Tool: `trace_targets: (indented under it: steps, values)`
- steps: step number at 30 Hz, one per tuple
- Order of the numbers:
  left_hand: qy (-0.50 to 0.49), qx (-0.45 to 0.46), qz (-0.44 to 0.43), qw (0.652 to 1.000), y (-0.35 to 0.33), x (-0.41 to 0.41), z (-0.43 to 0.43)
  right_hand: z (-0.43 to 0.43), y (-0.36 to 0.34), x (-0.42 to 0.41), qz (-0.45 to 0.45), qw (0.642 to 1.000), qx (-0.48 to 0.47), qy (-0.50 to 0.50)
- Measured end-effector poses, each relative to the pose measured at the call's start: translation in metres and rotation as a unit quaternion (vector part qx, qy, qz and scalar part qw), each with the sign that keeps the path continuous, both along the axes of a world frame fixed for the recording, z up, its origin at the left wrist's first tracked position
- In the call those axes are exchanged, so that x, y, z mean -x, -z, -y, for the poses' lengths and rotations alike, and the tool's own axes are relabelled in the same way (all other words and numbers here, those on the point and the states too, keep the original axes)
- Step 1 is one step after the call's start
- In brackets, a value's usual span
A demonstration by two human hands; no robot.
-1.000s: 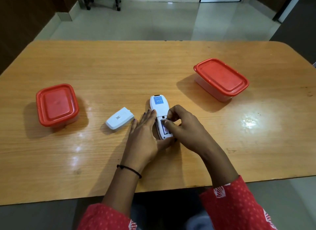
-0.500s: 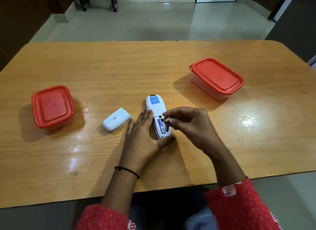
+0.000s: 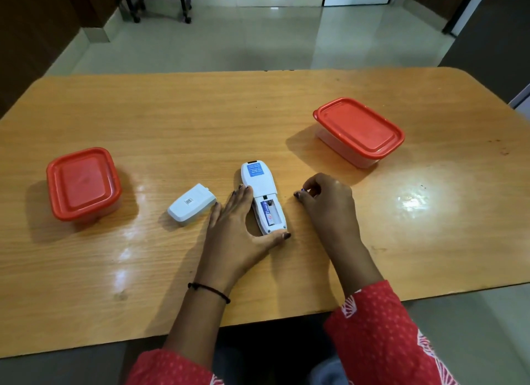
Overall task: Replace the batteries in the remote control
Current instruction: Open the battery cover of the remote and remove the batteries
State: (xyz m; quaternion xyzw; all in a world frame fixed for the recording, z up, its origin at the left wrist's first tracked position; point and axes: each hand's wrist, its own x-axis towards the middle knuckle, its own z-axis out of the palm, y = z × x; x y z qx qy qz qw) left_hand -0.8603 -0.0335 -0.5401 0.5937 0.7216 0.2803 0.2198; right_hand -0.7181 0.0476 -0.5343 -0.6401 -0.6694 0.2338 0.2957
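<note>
A white plastic remote control (image 3: 259,189) is laid face down on an orange-brown wooden table (image 3: 172,121), its battery bay uncovered at the near end. One blue battery (image 3: 268,212) is seen in the bay's left slot.

The remote is braced by the left hand (image 3: 238,232). Straight fingers are pressed along its left edge and the thumb is set against its near end, so nothing is clasped. Just right of the remote, the right hand (image 3: 327,204) is rested on the wood with fingers curled, and a small bluish object (image 3: 303,189) is pinched at the fingertips – too little of it shows to name it.

A white battery cover (image 3: 191,207) is placed just left of the remote, touching neither it nor the hand. Well left of the remote stands a square clear container with a red lid (image 3: 83,184). Up and to the right of the remote stands a rectangular clear container with a red lid (image 3: 358,132). A broad stretch of tabletop lies beyond the remote up to the far edge, and a narrower strip is left between it and the near edge, which is crossed by both forearms.

A blue label (image 3: 255,169) with white print is fixed to the remote's far end, and a small code mark is printed on the cover – neither can be read, nor can the battery's lettering.
</note>
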Motion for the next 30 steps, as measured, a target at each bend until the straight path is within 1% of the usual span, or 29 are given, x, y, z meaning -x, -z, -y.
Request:
trace_targets:
  steps: [1,3,5,7,13,20,25,27,30]
  values:
    - [0.0,-0.001,-0.002,1.0,0.001,0.001,0.0,0.002,-0.001,0.002,0.012,1.0,-0.018,-0.013]
    - [0.001,0.0,-0.003,1.0,0.001,0.001,-0.001,0.007,-0.005,0.007,0.024,0.996,-0.058,-0.069]
    - [0.003,0.002,-0.003,1.0,0.001,0.001,-0.001,0.013,-0.008,0.015,0.019,0.989,-0.048,-0.136]
    - [0.005,0.001,-0.004,1.0,0.001,0.001,-0.001,0.017,-0.009,0.022,0.016,0.986,-0.02,-0.165]
    - [0.004,-0.004,-0.011,1.0,0.004,0.002,-0.002,0.017,-0.009,0.024,0.025,0.983,-0.01,-0.18]
    - [0.008,-0.008,-0.01,1.0,0.004,0.003,-0.003,0.018,-0.013,0.025,0.027,0.98,-0.023,-0.194]
    - [0.007,-0.01,-0.01,1.0,0.005,0.002,-0.004,0.02,-0.012,0.03,0.073,0.975,-0.035,-0.206]
    - [0.003,-0.016,-0.009,1.0,0.007,0.002,-0.004,0.021,-0.01,0.034,0.082,0.973,-0.024,-0.213]
    - [0.003,-0.016,-0.005,1.0,0.009,0.003,-0.004,0.019,-0.011,0.038,0.082,0.973,0.015,-0.217]
